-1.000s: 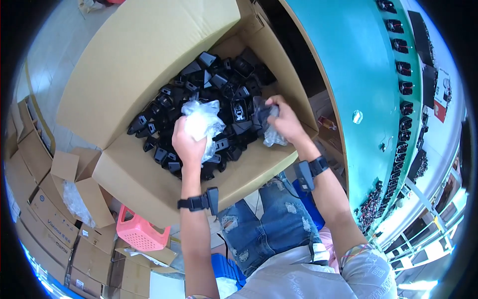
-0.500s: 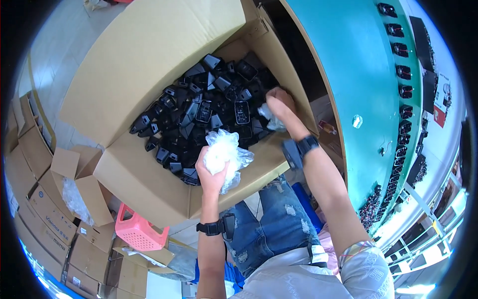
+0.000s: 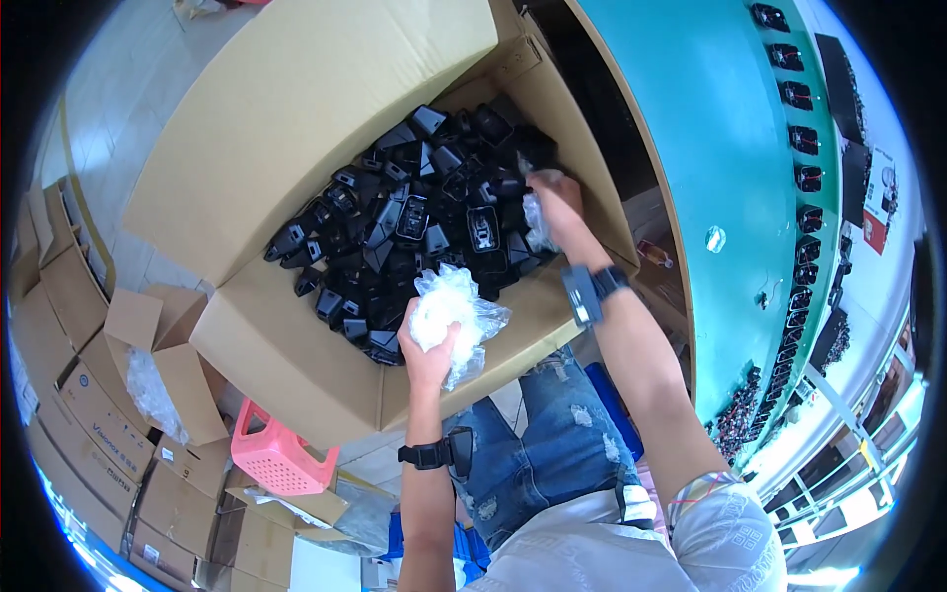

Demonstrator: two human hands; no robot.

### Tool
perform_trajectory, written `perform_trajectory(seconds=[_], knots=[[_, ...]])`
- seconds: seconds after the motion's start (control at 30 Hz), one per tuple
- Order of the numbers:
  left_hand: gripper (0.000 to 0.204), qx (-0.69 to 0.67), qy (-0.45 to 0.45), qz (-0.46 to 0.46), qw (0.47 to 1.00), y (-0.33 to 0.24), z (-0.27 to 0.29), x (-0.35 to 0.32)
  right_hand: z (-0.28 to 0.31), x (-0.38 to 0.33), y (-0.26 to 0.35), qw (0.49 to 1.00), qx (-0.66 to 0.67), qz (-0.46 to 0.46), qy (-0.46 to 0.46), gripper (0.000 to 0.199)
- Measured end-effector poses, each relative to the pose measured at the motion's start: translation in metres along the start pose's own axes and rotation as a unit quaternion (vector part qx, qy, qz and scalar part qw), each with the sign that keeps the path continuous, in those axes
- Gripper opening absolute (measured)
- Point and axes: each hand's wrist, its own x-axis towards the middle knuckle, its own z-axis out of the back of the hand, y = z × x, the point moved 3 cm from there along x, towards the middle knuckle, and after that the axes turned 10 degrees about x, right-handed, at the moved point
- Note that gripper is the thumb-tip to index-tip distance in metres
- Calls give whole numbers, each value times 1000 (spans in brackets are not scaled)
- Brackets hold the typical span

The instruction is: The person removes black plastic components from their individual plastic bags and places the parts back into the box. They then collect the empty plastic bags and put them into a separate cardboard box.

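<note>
A large open cardboard box [image 3: 286, 345] in front of me holds a heap of black plastic housings [image 3: 380, 222]. My left hand [image 3: 426, 353] is closed round a bunch of crumpled clear plastic bags [image 3: 456, 314], above the box's near side. Inside the box by its right wall, my right hand [image 3: 558, 207] is closed on another crumpled clear plastic bag [image 3: 536, 225]. Its fingertips are over the black housings. Whether they also touch a housing, I cannot tell.
On the right, a green-topped table [image 3: 681, 168] carries a row of black assemblies [image 3: 804, 140] and a pile of small parts [image 3: 738, 409]. A pink plastic stool [image 3: 283, 456], a small open carton [image 3: 192, 390] with clear plastic and stacked cartons [image 3: 104, 424] stand at left.
The view has shifted slightly, so everything sits a little further right. My right hand has moved slightly left over the housings, still gripping its bag. My left hand keeps its bunch.
</note>
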Motion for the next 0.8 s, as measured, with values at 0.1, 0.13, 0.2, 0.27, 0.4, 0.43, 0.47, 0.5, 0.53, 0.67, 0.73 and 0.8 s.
perform_trajectory(seconds=[0.1,0.13,0.2,0.27,0.4,0.43,0.47,0.5,0.53,0.67,0.73,0.8], knots=[[37,-19,6,7,1000,1,-4,1,22,-50,30,985,170,-17,12,11],[36,-31,7,18,999,0,-7,1,36,-54,22,984,171,-43,27,9],[36,-22,17,4,1000,-3,-6,2,47,-67,24,982,173,-67,43,9],[36,-10,23,-7,1000,-4,-6,3,57,-84,39,993,113,-20,-12,7],[35,-38,16,17,999,2,-7,3,43,-62,87,987,-82,135,-28,15],[34,-29,20,13,999,3,-6,2,29,-51,108,973,-136,185,-9,19],[34,-30,23,14,999,3,-9,2,14,-36,132,948,-268,166,44,24],[34,-24,21,27,999,4,-8,1,-4,-19,145,903,-393,142,97,29],[34,-19,20,37,999,4,-10,2,-19,-1,142,883,-415,207,73,33],[34,-2,21,31,999,4,-3,-2,-88,32,147,782,-580,205,100,31],[34,3,24,40,999,5,-7,-6,-90,66,141,758,-608,206,117,28],[33,-27,35,21,999,3,-14,-7,-93,84,125,737,-630,220,110,28]])
